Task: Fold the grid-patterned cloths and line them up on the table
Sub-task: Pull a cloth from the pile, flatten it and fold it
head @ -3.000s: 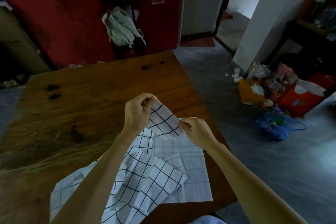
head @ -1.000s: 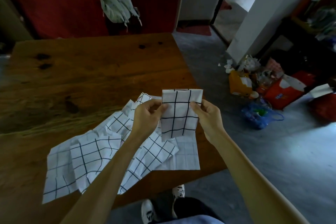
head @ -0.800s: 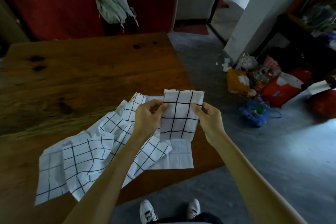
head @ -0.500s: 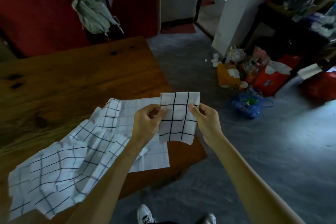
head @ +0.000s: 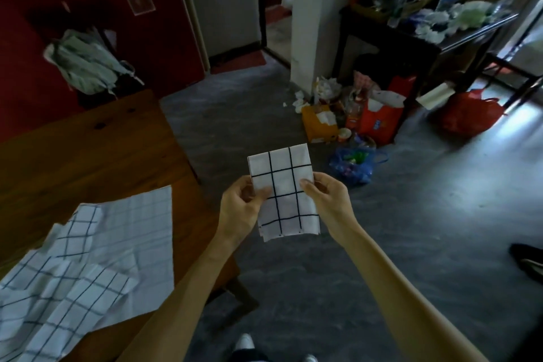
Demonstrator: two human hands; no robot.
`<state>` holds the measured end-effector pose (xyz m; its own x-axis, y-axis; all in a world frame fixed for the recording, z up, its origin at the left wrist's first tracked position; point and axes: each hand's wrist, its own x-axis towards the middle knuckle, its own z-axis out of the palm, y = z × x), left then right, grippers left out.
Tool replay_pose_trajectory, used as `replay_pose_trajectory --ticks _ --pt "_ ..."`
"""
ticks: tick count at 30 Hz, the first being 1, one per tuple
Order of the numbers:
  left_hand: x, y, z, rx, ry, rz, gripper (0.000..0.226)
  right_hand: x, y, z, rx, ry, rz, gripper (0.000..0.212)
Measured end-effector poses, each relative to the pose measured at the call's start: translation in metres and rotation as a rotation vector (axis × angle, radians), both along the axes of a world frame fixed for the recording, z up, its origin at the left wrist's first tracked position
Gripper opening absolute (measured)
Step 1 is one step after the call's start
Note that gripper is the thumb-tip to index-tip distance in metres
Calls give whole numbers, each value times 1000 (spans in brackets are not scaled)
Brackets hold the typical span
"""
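Bare forearms (head: 396, 288), no sleeves; white shoes (head: 245, 342).

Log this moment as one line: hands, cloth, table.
left hand: pinches folded cloth | right hand: pinches it too | cloth: over floor, off table | unfolded cloths: heaped on table

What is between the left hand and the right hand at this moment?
In the head view, the folded grid cloth lies between them. The left hand pinches its left edge and the right hand pinches its right edge, holding it over the floor beside the table.
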<state>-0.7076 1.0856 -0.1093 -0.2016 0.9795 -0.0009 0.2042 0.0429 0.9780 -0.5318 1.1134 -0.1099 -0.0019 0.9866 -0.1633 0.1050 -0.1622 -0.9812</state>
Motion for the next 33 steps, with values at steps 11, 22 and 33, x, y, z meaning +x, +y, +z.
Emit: replay_pose_trajectory --ticks 11,22,33 --pt "36 107 -14 -21 -89 -25 25 44 88 -13 9 -58 19 7" --pt "-14 297 -36 -29 -219 64 19 -12 291 -8 21 -231 105 17" --pt "-97 437 -35 -24 -151 240 23 -104 467 -14 -4 -122 282 26"
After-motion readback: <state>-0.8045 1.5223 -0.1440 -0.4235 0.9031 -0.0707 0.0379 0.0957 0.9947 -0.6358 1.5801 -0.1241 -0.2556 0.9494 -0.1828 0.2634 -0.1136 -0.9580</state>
